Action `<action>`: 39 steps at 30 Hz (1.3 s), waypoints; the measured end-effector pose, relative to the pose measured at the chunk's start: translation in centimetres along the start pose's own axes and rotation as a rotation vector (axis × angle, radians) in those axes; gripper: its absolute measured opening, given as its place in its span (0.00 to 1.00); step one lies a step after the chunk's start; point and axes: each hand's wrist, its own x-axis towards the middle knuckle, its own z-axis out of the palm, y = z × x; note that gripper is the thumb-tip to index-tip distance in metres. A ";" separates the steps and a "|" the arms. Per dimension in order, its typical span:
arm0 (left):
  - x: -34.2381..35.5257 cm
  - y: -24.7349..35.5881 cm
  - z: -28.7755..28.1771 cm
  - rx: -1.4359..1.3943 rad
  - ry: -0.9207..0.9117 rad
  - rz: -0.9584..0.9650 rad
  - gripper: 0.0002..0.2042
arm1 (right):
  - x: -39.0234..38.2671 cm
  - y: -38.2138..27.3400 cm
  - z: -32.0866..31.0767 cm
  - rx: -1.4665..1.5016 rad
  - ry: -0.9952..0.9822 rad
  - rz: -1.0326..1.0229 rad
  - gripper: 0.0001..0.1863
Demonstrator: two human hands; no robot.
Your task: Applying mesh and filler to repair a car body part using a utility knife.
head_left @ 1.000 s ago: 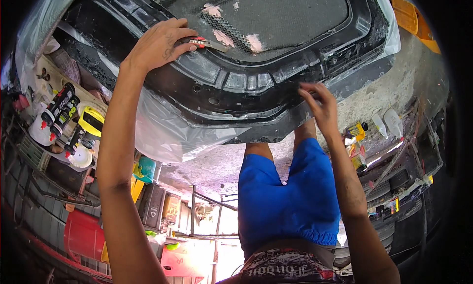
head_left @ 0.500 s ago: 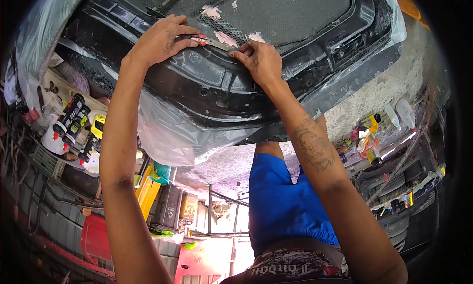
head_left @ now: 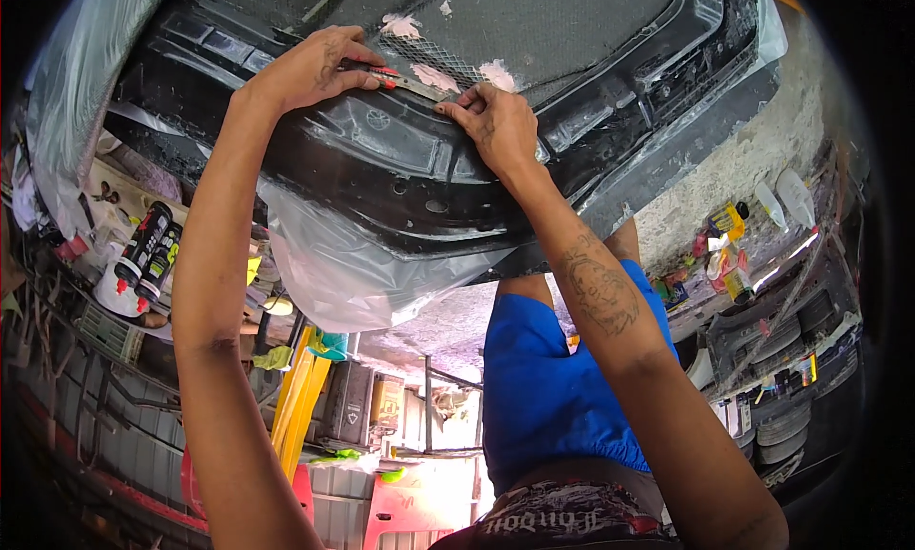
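A black car-body panel (head_left: pixel 381 183) with scuffed, dusty patches spreads before me. My left hand (head_left: pixel 319 69) is closed round the red-and-black handle (head_left: pixel 381 73) of a thin blade-like tool. From it a narrow flat strip (head_left: pixel 419 88) runs toward my right hand (head_left: pixel 496 121), whose thumb and fingers are pinched at its far end. The strip lies along the edge of a dark mesh-textured area, beside a piece of wire mesh (head_left: pixel 434 59). Pink filler patches (head_left: pixel 434 76) sit around this mesh. My fingers partly hide both ends of the tool.
Clear plastic sheeting (head_left: pixel 334 264) hangs below the panel's near edge. Black bottles (head_left: pixel 148 245) stand on a shelf at left. Yellow and white containers (head_left: pixel 729 221) sit on the floor at right, near dark car parts (head_left: pixel 782 340). A red panel (head_left: pixel 410 502) stands behind me.
Both hands have shifted very slightly left, keeping the same grip on the tool. The view has tilted a little, and the panel appears slightly lower at its near edge.
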 end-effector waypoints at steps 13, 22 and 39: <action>0.4 0.5 -0.4 -0.049 0.005 0.070 0.19 | -0.4 -0.9 -0.1 0.045 0.025 0.064 0.19; 0.2 0.0 0.4 0.005 0.072 0.107 0.18 | -0.4 -0.6 0.1 0.058 0.036 0.065 0.16; -0.6 -0.1 0.4 -0.076 0.066 0.062 0.20 | -0.6 -1.3 0.3 0.014 0.029 0.085 0.22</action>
